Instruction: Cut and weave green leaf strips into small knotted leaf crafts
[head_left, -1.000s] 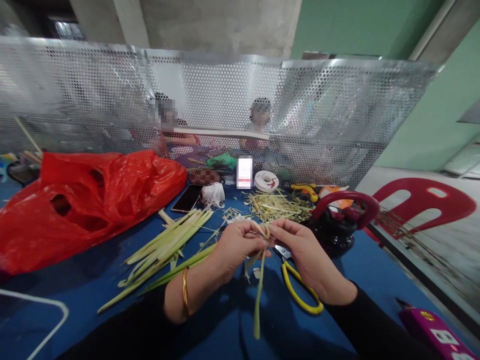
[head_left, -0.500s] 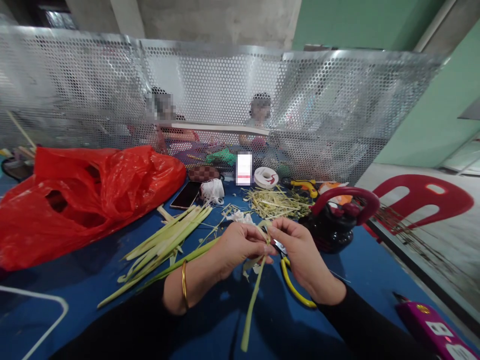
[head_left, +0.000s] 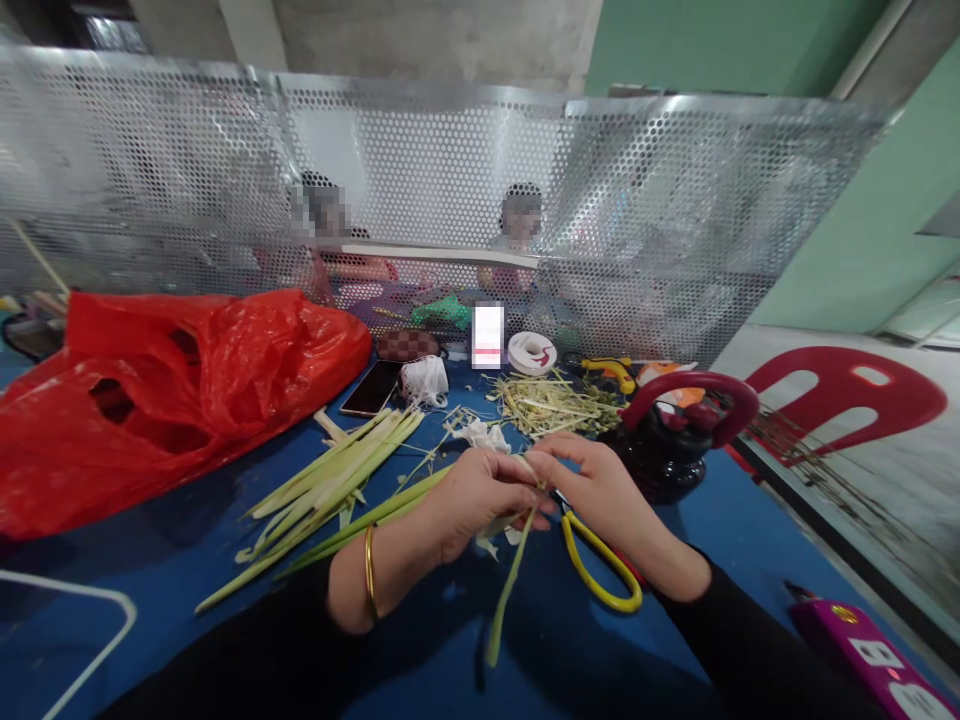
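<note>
My left hand [head_left: 484,500] is closed in a pinch on a pale green plant strip [head_left: 510,595], which hangs down toward me with its wider end lowest. At the upper part of the same strip, the fingers of my right hand [head_left: 589,490] pinch it close to my left fingertips. Fingers hide the point where the strip bends. Scissors with yellow handles [head_left: 600,570] lie on the table partly beneath my right hand, their blades mostly covered. Left of my hands rests a bundle of similar leaf strips [head_left: 345,470]. White scraps [head_left: 480,433] lie just beyond my fingers.
A red plastic bag [head_left: 187,390] fills the left side. Beyond my hands are a phone [head_left: 371,388], a tape roll [head_left: 532,353] and a heap of plant trimmings [head_left: 555,405]. A dark pot [head_left: 667,450] stands right. Behind a perforated metal screen [head_left: 450,150] sit two people.
My right hand has turned and moved slightly, its fingers now lying over the strip's upper bend. The strip's hanging end has risen a little. More of the scissors' yellow handle shows.
</note>
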